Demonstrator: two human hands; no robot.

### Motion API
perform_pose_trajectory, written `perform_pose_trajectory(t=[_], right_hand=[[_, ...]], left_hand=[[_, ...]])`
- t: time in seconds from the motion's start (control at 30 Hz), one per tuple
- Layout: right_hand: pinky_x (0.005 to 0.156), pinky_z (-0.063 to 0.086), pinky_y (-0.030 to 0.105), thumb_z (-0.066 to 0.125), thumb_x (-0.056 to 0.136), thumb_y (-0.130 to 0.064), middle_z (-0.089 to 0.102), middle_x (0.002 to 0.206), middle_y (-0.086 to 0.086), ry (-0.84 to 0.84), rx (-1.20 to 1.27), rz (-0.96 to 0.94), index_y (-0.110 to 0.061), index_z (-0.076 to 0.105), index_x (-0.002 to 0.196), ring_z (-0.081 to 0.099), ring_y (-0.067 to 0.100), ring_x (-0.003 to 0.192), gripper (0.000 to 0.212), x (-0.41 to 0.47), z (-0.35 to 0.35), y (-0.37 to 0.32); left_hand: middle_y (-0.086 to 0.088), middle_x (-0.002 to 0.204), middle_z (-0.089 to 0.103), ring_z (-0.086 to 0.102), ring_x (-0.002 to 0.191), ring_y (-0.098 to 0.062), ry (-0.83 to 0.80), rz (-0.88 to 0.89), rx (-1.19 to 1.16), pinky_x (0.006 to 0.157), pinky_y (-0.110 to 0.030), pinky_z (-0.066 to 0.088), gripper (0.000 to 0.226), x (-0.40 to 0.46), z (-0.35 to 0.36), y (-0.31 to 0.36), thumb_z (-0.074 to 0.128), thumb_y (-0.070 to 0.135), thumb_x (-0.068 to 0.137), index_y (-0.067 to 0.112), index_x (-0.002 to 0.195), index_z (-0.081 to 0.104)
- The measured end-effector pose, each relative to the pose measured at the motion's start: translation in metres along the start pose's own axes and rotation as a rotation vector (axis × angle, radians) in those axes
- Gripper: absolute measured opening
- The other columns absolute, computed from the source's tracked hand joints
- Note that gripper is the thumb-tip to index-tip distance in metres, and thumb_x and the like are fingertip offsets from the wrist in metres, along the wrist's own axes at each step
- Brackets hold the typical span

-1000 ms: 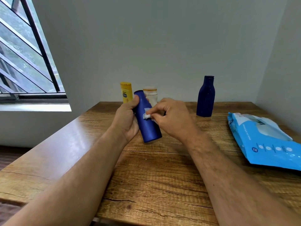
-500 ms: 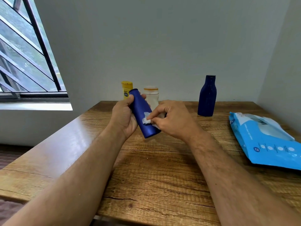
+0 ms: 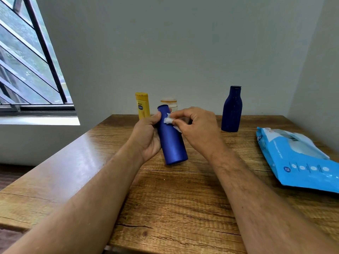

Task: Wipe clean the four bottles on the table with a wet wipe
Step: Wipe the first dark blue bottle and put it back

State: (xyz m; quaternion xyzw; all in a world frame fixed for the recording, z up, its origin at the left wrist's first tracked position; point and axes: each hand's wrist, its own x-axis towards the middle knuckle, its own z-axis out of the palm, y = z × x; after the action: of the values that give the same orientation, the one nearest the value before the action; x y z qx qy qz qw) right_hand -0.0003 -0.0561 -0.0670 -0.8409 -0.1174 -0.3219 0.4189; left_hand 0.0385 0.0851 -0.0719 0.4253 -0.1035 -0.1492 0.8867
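So the left hand [image 3: 148, 138] has its fingers and thumb wrapped round the blue cylindrical bottle [image 3: 172, 142], holding it tilted above the wooden desk [image 3: 174, 198], top end leaning away and a bit left, bottom end nearest the camera and clear of the wood. The right hand [image 3: 198, 129] is right next to it, thumb and forefinger pinching a small scrunched white wet wipe [image 3: 168, 121] against the upper part of that bottle. The other right fingers are loosely curled behind; can't really tell if they touch the bottle.

The other three bottles are all standing upright toward the back of the desk. Just beyond the left thumb is the yellow bottle [image 3: 142, 105], partly hidden by the hand. Right behind the top of the held bottle is a pale bottle with a cream cap [image 3: 169, 102], mostly blocked so only the top shows. Well off to the right of the right fingers stands the dark navy bottle [image 3: 232, 110] with a narrow neck, on its own.

Further right still, at the desk edge, lies a light blue wet wipe pack [image 3: 300, 162], flat, with its flap looking peeled open. A barred window [image 3: 31, 61] sits way off to the left of the left hand, grey wall behind everything.
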Motion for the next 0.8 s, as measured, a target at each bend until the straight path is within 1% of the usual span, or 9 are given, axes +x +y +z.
perform_pose_trajectory(t=[0.1,0.17,0.27,0.4,0.47,0.57,0.63,0.73,0.8], right_hand=[[0.081,0.049,0.010,0.073,0.087,-0.021,0.068,0.098,-0.013,-0.010,0.017,0.007,-0.027,0.078,0.098,0.062,-0.004,0.091,0.013,-0.001,-0.001,-0.001],[0.075,0.048,0.007,0.076,0.085,-0.019,0.068,0.093,-0.015,-0.046,0.037,0.040,-0.029,0.079,0.091,0.062,-0.007,0.088,0.012,-0.002,-0.004,-0.001],[0.059,0.041,0.002,0.078,0.082,-0.019,0.065,0.081,-0.020,-0.137,0.040,0.098,-0.030,0.079,0.087,0.055,-0.016,0.073,0.012,-0.002,-0.005,-0.002],[0.068,0.042,0.009,0.079,0.081,-0.018,0.071,0.088,-0.018,-0.212,0.095,0.147,-0.029,0.080,0.089,0.061,-0.004,0.085,0.013,-0.002,-0.004,-0.002],[0.066,0.040,0.006,0.078,0.082,-0.019,0.071,0.090,-0.019,-0.218,0.089,0.152,-0.029,0.080,0.090,0.060,-0.005,0.087,0.013,-0.002,-0.006,-0.001],[0.060,0.039,0.000,0.076,0.084,-0.020,0.068,0.088,-0.021,-0.204,0.084,0.123,-0.028,0.079,0.091,0.055,-0.019,0.080,0.011,-0.003,-0.005,-0.001],[0.059,0.038,-0.001,0.076,0.085,-0.021,0.065,0.086,-0.022,-0.163,0.104,0.114,-0.027,0.079,0.092,0.052,-0.022,0.074,0.010,-0.003,-0.003,-0.001],[0.069,0.044,0.005,0.074,0.086,-0.025,0.067,0.092,-0.016,-0.042,0.109,0.088,-0.030,0.078,0.094,0.058,-0.011,0.083,0.010,0.000,0.000,0.000],[0.075,0.044,0.007,0.072,0.088,-0.024,0.067,0.096,-0.013,0.007,0.122,0.080,-0.028,0.078,0.098,0.059,-0.005,0.088,0.012,0.002,0.000,0.000]], left_hand=[[-0.018,0.113,0.069,0.067,0.105,-0.028,-0.005,0.013,0.010,0.098,-0.046,0.054,0.031,0.000,0.000,0.000,0.041,0.019,0.106,0.001,0.123,0.060],[-0.015,0.106,0.069,0.069,0.095,-0.026,0.007,0.048,-0.015,0.085,-0.042,0.060,0.030,0.002,-0.001,0.003,0.040,0.020,0.107,0.001,0.118,0.060],[-0.011,0.103,0.069,0.071,0.079,-0.023,0.075,0.135,-0.071,0.070,-0.037,0.060,0.034,0.006,-0.008,0.014,0.038,0.025,0.108,0.002,0.124,0.057],[-0.010,0.099,0.071,0.074,0.068,-0.020,0.167,0.204,-0.108,0.063,-0.034,0.059,0.033,0.010,-0.015,0.021,0.040,0.029,0.107,0.004,0.114,0.062],[-0.011,0.096,0.072,0.075,0.067,-0.021,0.180,0.203,-0.111,0.063,-0.034,0.059,0.032,0.011,-0.016,0.018,0.041,0.029,0.107,0.005,0.110,0.062],[-0.011,0.102,0.071,0.075,0.071,-0.022,0.159,0.190,-0.115,0.065,-0.036,0.060,0.033,0.009,-0.016,0.017,0.041,0.029,0.107,0.004,0.118,0.060],[-0.012,0.106,0.069,0.073,0.078,-0.024,0.099,0.136,-0.089,0.069,-0.038,0.060,0.034,0.007,-0.013,0.014,0.041,0.027,0.107,0.003,0.122,0.058],[-0.014,0.101,0.071,0.069,0.090,-0.024,0.023,0.052,-0.012,0.084,-0.041,0.059,0.031,0.003,-0.003,0.002,0.041,0.023,0.107,0.002,0.114,0.062],[-0.016,0.105,0.071,0.069,0.097,-0.025,-0.009,0.027,0.013,0.094,-0.042,0.056,0.031,0.002,0.000,-0.001,0.043,0.022,0.106,0.002,0.119,0.062]])
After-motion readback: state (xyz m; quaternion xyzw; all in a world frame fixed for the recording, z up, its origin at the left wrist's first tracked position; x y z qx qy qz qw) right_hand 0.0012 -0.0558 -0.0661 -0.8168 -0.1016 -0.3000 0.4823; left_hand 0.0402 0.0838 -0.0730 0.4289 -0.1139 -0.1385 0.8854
